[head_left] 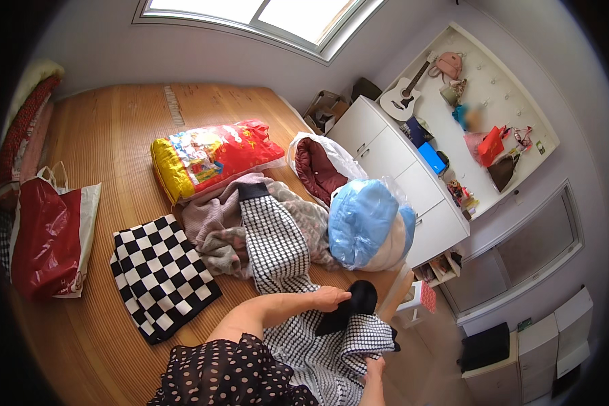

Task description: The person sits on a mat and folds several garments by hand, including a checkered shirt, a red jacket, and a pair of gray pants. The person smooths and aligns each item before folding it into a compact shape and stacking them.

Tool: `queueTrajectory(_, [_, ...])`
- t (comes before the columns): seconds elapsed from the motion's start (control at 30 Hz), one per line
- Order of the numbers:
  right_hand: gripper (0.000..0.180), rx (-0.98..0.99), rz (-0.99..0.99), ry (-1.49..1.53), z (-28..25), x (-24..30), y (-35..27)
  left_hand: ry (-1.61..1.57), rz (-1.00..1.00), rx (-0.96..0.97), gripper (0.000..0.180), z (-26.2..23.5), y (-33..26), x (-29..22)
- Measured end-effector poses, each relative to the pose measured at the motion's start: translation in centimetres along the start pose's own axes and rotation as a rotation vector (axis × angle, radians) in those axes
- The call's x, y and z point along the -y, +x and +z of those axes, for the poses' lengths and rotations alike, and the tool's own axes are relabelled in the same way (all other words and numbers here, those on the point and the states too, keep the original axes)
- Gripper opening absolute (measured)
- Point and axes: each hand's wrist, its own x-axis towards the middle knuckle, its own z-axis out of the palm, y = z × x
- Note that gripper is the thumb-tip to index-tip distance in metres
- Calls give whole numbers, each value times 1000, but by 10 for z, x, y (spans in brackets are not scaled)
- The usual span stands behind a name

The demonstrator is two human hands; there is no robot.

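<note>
One black-and-white sweater [294, 348], laid across the bed [108, 128] beside our dotted clothes [230, 369]. Our left hand [331, 298] pinches a black part [360, 298]; our right hand [374, 369] grips a patterned fold [369, 335], seemingly spreading the knit.

On the mat [108, 125], cloth [166, 277] lies left of the garment [277, 243].

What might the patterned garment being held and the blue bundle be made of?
The patterned garment looks like matte knit: textured surface, soft folds, fibre unclear. The blue bundle seems padded fabric, probably in clear plastic, given its glossy creases.
</note>
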Motion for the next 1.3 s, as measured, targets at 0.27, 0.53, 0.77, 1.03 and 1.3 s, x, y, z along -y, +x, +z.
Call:
queueTrajectory(0.27, [49,-57,-254,216,-32,39,28,292,259,-334,8,-77,94,-11])
queueTrajectory(0.53, [44,-130,-296,104,-28,80,81,522,62,-479,44,-76,107,-15])
queueTrajectory(0.77, [43,571,-308,66,-24,-28,3,166,-87,257,33,-9,-130,-22])
queueTrajectory(1.03, [65,1000,-834,-327,-51,15,-143,-122,-194,442,62,-3,-165,-141])
queueTrajectory(1.3, [23,807,-649,-105,-40,-3,-143,-159,-266,498,57,10,-168,-158])
